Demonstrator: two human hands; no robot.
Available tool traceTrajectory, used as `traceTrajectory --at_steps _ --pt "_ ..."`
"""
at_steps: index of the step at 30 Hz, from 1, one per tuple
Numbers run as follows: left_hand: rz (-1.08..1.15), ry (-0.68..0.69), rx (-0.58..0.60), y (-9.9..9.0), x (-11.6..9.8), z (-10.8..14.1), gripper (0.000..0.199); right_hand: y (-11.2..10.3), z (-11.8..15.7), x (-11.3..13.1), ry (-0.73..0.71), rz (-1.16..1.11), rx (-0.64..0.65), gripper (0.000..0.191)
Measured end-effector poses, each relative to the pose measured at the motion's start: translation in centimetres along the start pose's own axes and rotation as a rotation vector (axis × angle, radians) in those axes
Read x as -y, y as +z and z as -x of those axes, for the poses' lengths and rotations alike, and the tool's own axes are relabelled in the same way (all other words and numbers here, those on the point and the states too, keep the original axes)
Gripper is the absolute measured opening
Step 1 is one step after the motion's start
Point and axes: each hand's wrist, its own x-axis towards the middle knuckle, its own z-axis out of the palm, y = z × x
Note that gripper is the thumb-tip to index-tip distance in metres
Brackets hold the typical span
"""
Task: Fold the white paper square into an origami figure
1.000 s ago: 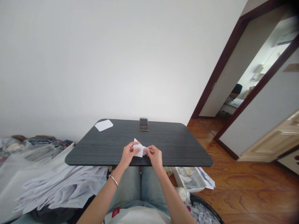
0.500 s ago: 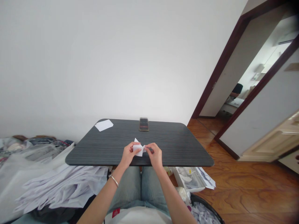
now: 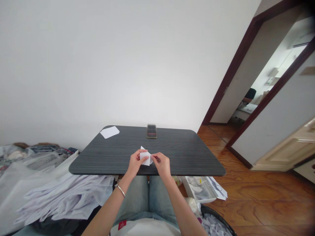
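A small folded piece of white paper (image 3: pixel 145 158) is held over the front part of the dark table (image 3: pixel 182 147). My left hand (image 3: pixel 135 162) pinches its left side between thumb and fingers. On the right, my right hand (image 3: pixel 161 163) has its fingertips closed on the paper's right edge. One pointed corner sticks up above the left fingers. Part of the paper is hidden behind the fingers of both hands.
White sheets (image 3: pixel 109 132) lie at the table's back left corner. A dark phone-like object (image 3: pixel 152 130) sits at the back middle. Left of the table are piled white cloths (image 3: pixel 66 193); on the right below, a white box (image 3: pixel 199 189) and a bin of paper scraps (image 3: pixel 214 224).
My right fingers have shifted slightly down and left against the paper. The paper's right flap, bent outward before, now shows less and lies closer to the rest.
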Motion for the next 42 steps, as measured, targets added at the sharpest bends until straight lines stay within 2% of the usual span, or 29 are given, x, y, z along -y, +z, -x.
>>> traceTrajectory --at_steps 6,11,17,23,27,30,37,40,42 --pt "-0.063 0.055 -0.037 0.1 0.0 0.1 0.038 0.6 0.4 -0.1 0.073 -0.04 0.009 0.022" --pt "-0.124 0.107 -0.091 0.3 -0.2 0.1 0.038 1.1 0.5 -0.3 0.185 -0.257 0.077 0.018" --pt "-0.291 0.233 -0.172 0.7 -0.2 0.2 0.035 1.5 0.4 -0.3 0.287 -0.442 0.112 0.023" --pt "-0.211 0.193 -0.142 1.0 0.1 0.4 0.044 1.7 0.3 -1.1 0.368 -0.512 0.08 0.029" --pt "-0.141 0.198 -0.081 1.1 -0.1 0.7 0.046 1.4 0.0 -1.9 0.398 -0.554 0.025 0.032" --pt "-0.181 0.203 -0.066 1.1 -0.2 0.8 0.053 1.2 -0.1 -2.3 0.413 -0.575 -0.012 0.034" --pt "-0.347 0.203 -0.192 1.3 -0.3 0.8 0.069 1.7 0.1 -1.8 0.392 -0.581 0.016 0.033" --pt "-0.319 0.207 -0.17 1.4 -0.3 0.9 0.072 1.9 0.2 -1.7 0.38 -0.578 0.037 0.031" --pt "-0.276 0.218 -0.151 1.3 -0.2 0.9 0.067 1.7 0.1 -1.9 0.376 -0.577 0.032 0.03"
